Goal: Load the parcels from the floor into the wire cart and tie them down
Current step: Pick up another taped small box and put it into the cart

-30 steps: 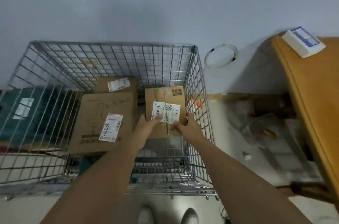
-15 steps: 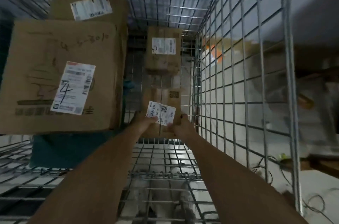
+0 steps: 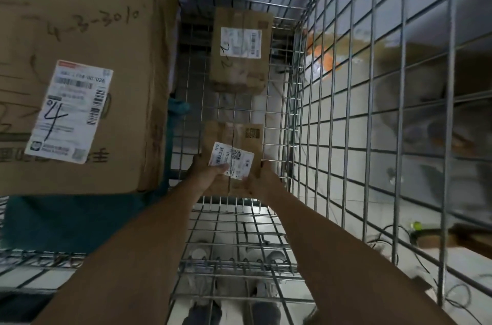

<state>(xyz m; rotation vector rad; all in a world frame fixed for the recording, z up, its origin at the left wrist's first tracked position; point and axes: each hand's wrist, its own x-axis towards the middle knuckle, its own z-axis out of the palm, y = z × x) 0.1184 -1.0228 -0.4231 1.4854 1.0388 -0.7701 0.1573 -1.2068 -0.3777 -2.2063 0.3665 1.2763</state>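
Head view: one second back you look down on the wire cart (image 3: pixel 372 117) from above its rim, with the small parcel (image 3: pixel 229 135) held high over the opening. Now the camera is down inside the basket, the mesh walls rise round you, and the parcel sits low, close over the wire floor. Between the half-second picture and this one the parcel keeps its place in the lane; only the view draws nearer. Judgement: lowering is nearly done, and the set-down is the step in hand.

Grip: your left hand (image 3: pixel 207 177) holds the near left corner, thumb laid over the white label (image 3: pixel 234 161). Your right hand (image 3: pixel 263 181) clasps the near right corner. Both are closed on the cardboard. Whether the underside already touches the mesh, you cannot tell from this angle.

Position: the parcel is in the right-hand lane, between the large box (image 3: pixel 87 39) marked "4" on your left and the cart's right wall. A second small parcel (image 3: pixel 239 77) lies farther in along the same lane, apart from the one you hold, with bare mesh between them. A teal item (image 3: pixel 66 220) shows under the large box.

Meaning for the task: loading is under way, with at least three parcels in the cart. No strap or cord is in sight, so tying down is not yet begun.
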